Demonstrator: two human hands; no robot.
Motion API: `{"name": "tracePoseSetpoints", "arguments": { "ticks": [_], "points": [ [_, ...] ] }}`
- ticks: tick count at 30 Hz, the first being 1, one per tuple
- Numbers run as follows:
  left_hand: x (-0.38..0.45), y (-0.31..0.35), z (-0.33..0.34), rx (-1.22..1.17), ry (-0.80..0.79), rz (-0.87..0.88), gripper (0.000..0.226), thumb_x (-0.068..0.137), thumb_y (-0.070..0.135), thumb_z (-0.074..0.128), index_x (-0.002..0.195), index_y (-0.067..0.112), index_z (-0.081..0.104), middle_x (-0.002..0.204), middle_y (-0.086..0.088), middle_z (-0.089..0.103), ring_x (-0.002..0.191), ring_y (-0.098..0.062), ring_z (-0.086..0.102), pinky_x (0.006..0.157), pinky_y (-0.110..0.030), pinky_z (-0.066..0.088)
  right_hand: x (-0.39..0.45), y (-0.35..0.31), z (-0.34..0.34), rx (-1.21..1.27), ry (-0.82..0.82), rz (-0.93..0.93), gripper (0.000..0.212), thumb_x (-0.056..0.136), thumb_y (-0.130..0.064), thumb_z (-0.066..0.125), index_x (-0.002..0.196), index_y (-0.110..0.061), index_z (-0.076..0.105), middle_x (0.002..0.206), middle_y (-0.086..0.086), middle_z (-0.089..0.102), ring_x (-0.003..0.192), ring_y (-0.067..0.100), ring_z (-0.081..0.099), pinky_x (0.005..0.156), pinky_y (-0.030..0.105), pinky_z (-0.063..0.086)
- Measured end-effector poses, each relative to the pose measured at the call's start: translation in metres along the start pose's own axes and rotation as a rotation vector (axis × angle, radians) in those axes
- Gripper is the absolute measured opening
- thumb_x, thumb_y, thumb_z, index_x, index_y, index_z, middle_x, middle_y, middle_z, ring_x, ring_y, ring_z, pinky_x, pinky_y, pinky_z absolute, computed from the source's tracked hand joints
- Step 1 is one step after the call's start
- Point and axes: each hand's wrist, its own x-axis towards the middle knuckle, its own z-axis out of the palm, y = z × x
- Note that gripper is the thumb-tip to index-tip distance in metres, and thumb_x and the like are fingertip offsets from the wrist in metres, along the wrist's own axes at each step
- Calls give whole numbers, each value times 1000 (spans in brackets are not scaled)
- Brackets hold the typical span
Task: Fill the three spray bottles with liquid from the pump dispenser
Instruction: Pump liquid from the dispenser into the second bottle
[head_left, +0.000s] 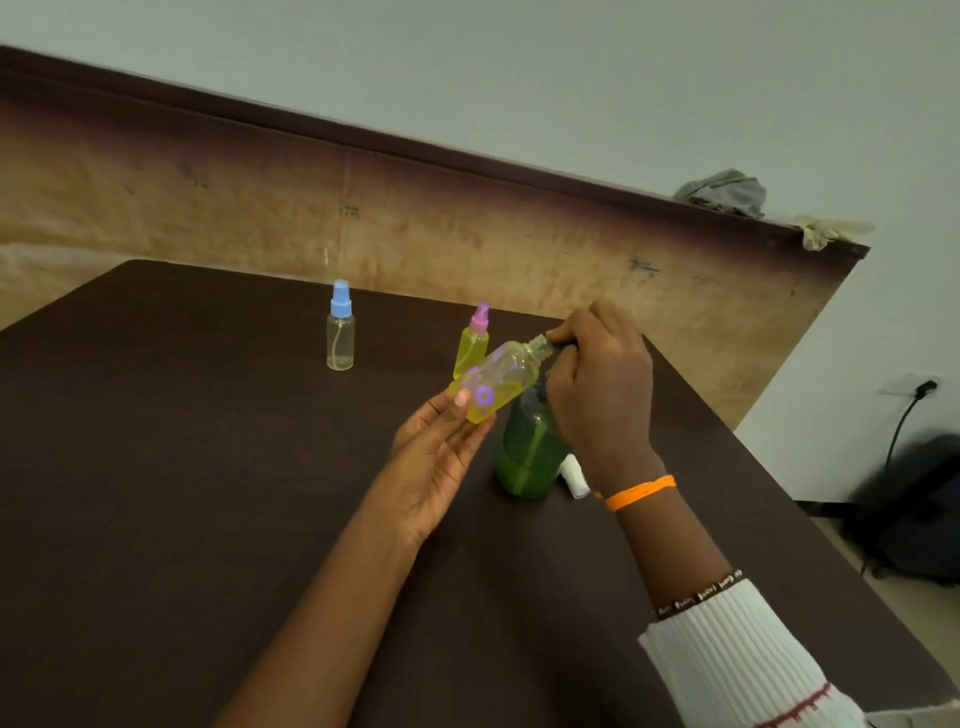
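At centre of the dark table (208, 493), the left hand (436, 457) lay palm-up with fingers nearly straight, its thumb and fingertips cradling the base of an uncapped spray bottle (493, 384) with purple flower prints; the bottle was tilted, neck pointing up and to the right, and held yellow liquid pooled along its lower side. The right hand (602, 384) was curled over the top of the pump dispenser (530, 457), fingers wrapped round the pump head, whose nozzle met the tilted bottle's threaded neck; the pump head itself was mostly hidden under the fingers, so whether it was pressed down could not be told. The dispenser stood upright on the table directly beneath that hand, its clear body holding green liquid. Just right of the dispenser's base lay a small white piece (574, 480), possibly the removed spray cap, partly hidden by the right wrist. An orange band (641, 491) circled that wrist, and a white ribbed sleeve (737, 660) covered the forearm. Just behind the tilted bottle stood a pink-capped spray bottle (471, 345), upright, full of yellow liquid. Well to its left stood a blue-capped spray bottle (340, 332), upright, clear and seemingly empty. Behind the table rose a worn wooden board (467, 228), with a grey cloth (724, 192) on its top edge.
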Motion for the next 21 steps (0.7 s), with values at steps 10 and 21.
{"name": "tracePoseSetpoints", "arguments": {
  "ticks": [10,21],
  "points": [
    [1,-1,-1,-1,-3,-9,36,72,15,59,106,3,60,96,-5,73,92,-11,69,84,-22,53,-10,5,4,-7,90,-15,25,75,4,35,69,3,59,70,17,52,67,28,47,58,32,38],
    [5,-2,-4,21,-1,5,30,81,13,55,109,2,58,94,-4,73,91,-11,69,86,-22,53,-23,-3,15,-30,140,75,22,77,8,38,74,4,60,75,19,52,74,24,40,62,34,39]
  ]
}}
